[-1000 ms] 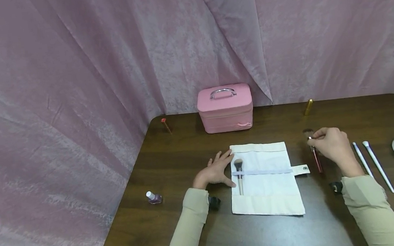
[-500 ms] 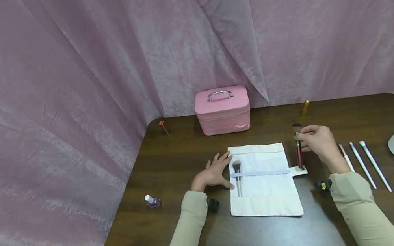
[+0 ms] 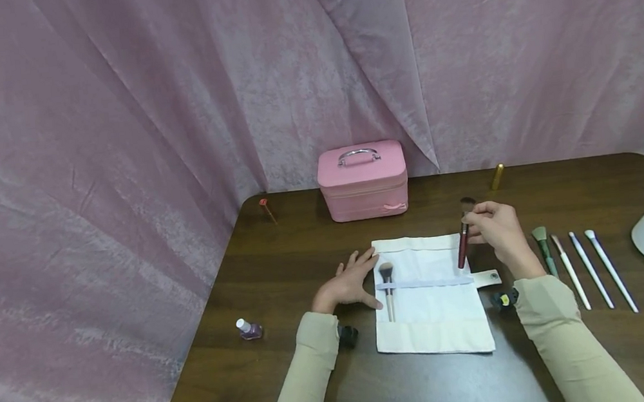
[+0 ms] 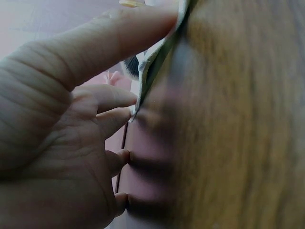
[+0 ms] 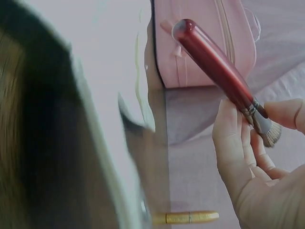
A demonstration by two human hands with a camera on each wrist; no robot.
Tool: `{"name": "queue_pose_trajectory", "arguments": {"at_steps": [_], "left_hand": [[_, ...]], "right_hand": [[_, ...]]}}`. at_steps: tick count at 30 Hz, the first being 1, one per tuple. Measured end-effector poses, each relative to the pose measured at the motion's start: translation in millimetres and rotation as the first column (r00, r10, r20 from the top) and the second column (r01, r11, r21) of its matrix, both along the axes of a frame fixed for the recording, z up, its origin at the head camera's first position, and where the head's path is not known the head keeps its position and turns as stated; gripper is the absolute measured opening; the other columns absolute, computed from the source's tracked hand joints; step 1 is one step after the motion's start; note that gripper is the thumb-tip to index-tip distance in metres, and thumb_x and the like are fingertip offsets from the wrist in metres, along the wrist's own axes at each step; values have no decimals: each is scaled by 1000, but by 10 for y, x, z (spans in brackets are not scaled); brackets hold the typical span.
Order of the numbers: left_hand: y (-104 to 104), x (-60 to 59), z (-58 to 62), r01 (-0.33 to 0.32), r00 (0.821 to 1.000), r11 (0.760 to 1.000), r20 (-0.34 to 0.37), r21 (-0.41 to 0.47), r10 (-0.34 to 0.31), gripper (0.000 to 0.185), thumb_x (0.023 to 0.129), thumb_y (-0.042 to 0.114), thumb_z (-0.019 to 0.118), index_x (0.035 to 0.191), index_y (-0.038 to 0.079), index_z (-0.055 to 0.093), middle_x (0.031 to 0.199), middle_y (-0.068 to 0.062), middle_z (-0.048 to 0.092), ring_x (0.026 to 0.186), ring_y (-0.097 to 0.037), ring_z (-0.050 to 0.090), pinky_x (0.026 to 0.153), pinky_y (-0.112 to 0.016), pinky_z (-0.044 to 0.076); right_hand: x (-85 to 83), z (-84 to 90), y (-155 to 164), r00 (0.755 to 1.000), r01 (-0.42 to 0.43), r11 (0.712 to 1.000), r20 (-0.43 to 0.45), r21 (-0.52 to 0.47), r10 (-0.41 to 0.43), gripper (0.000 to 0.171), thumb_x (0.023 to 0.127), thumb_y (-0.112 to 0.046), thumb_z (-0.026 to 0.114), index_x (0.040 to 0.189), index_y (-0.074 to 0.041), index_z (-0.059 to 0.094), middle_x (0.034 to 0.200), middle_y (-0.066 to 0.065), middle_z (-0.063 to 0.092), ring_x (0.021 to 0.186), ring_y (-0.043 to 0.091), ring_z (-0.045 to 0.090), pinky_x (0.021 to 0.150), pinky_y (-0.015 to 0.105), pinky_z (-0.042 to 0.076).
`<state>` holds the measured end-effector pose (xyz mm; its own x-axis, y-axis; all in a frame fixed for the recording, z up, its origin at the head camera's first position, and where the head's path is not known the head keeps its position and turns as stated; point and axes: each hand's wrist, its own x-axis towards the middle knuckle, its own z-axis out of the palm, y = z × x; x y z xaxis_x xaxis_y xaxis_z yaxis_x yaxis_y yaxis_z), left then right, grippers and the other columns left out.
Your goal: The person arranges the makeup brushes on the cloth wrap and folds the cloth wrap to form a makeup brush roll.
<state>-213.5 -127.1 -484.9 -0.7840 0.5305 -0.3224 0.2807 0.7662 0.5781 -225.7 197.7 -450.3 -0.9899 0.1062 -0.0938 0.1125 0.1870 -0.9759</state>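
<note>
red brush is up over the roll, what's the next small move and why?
Probably lower the red-handled brush handle-first and slide it under the elastic band of the brush roll. The right hand pinches it near the bristles, handle down, and the left hand pins the cloth's left edge.

A red-handled makeup brush (image 3: 463,239) with a silver ferrule and dark bristles is off the desk, near upright, bristles up, its handle tip over the right edge of the cream brush roll (image 3: 434,319). The roll lies unrolled and flat, a pale-handled brush (image 3: 388,285) tucked under its elastic band.
</note>
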Motion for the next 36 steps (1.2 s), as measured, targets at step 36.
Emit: {"name": "queue_pose_trajectory", "arguments": {"at_steps": [36], "left_hand": [[15, -8, -3, -10, 1000, 1000, -6, -26, 10, 106, 77, 26, 91, 162, 13, 27, 170, 1, 9, 155, -29, -1, 120, -57, 3]], "right_hand": [[-218, -130, -904, 994, -52, 984, 82, -171, 67, 12, 96, -5, 56, 105, 3, 52, 86, 3, 58, 73, 13, 58, 70, 32, 59]]}}
